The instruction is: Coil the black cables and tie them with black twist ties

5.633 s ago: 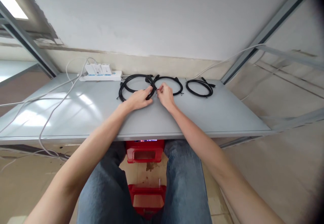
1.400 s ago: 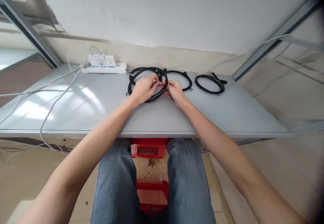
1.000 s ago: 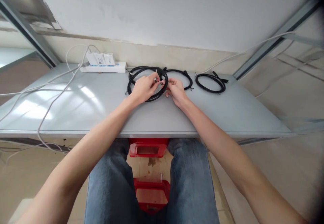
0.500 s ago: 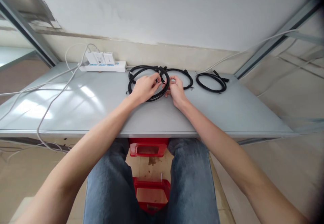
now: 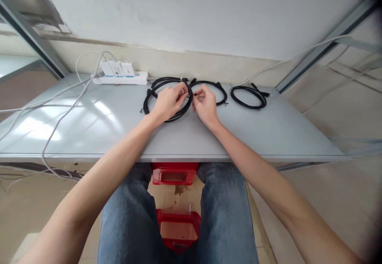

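A large coil of black cable (image 5: 151, 97) lies on the grey table (image 5: 119, 132) near its back edge. My left hand (image 5: 168, 103) rests on the coil's right side, fingers closed round its strands. My right hand (image 5: 205, 105) is beside it, fingertips pinched at the same spot on something small that I cannot make out. A second, smaller black coil (image 5: 219, 93) lies just behind my right hand. A third black coil (image 5: 249, 97) sits further right, untouched.
A white power strip (image 5: 121, 78) with white adapters stands at the back left, its white cords (image 5: 59, 109) trailing over the table's left side and off the front edge. Red plastic stools (image 5: 174, 173) stand under the table between my knees. Grey metal struts run at both sides.
The large coil has shifted a little to the left under my left hand. My right hand has lifted slightly and stays pinched at the coil's right side.
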